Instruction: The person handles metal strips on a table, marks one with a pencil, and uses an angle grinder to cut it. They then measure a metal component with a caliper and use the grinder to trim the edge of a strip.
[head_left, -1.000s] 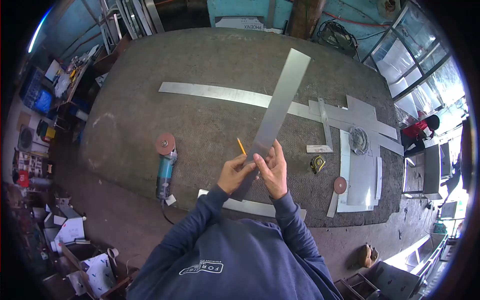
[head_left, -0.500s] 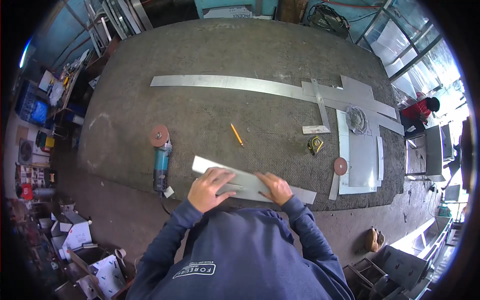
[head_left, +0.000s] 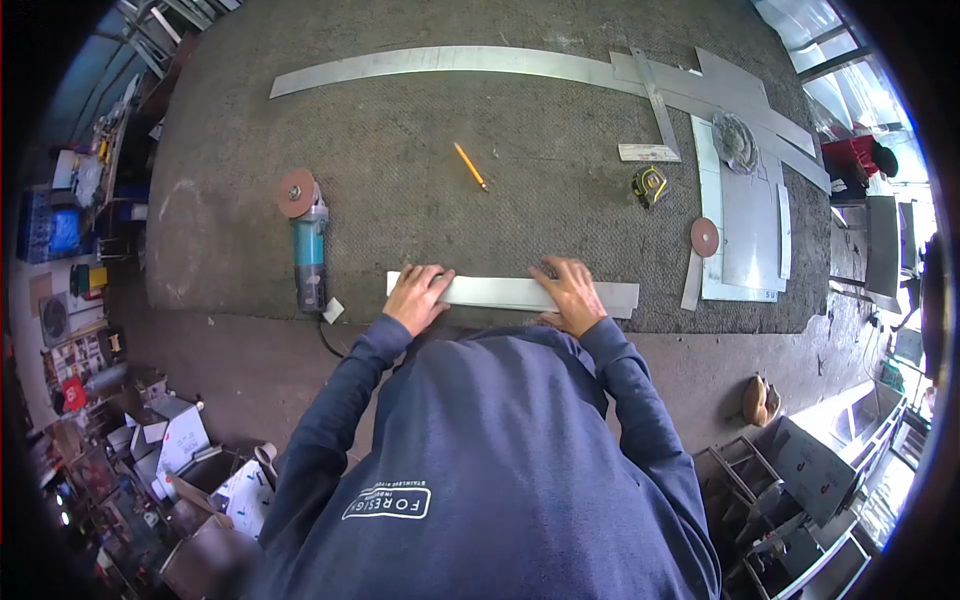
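Flat metal strips [head_left: 495, 291] lie across the near edge of the mat-covered table, one seemingly on top of another, with their right ends slightly offset. My left hand [head_left: 418, 297] grips them near the left end, fingers over the far edge and thumb on the top face. Farther right, my right hand [head_left: 573, 296] holds the same strips, its fingers curled over the far edge. An angle grinder [head_left: 309, 245] with a reddish-brown disc lies left of my left hand. Beyond the strips, a yellow pencil [head_left: 470, 167] rests on the mat.
A long metal strip [head_left: 440, 61] stretches across the back. To the right are a try square [head_left: 657, 105], a tape measure [head_left: 649, 186], a loose disc [head_left: 705, 237], a clear coiled bundle [head_left: 735, 142] and sheet pieces [head_left: 752, 235]. A person in red [head_left: 852, 160] is beyond the table.
The strips have turned from slanting to nearly parallel with the table's near edge. Both hands have shifted along with them, staying on the strips. The camera view has tilted down.
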